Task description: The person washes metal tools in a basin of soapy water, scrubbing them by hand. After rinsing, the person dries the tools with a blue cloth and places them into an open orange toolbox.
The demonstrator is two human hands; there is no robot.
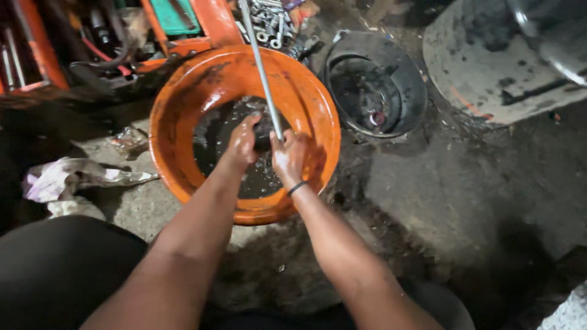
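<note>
An orange plastic basin (pixel 183 104) sits on the grimy floor with dark oily liquid (pixel 211 137) in its bottom. Both my hands are down in it. My right hand (pixel 288 156) grips the lower end of a long thin metal rod (pixel 260 67) that slants up and away past the basin's far rim. My left hand (pixel 243 142) is wet and closed around a dark part at the rod's lower end; what that part is cannot be made out. A black band circles my right wrist.
A black round container (pixel 374 85) stands right of the basin. An orange toolbox (pixel 183 24) with sockets and tools lies behind it. Crumpled rags (pixel 67 183) lie at left. A grey round slab (pixel 489 67) fills the upper right.
</note>
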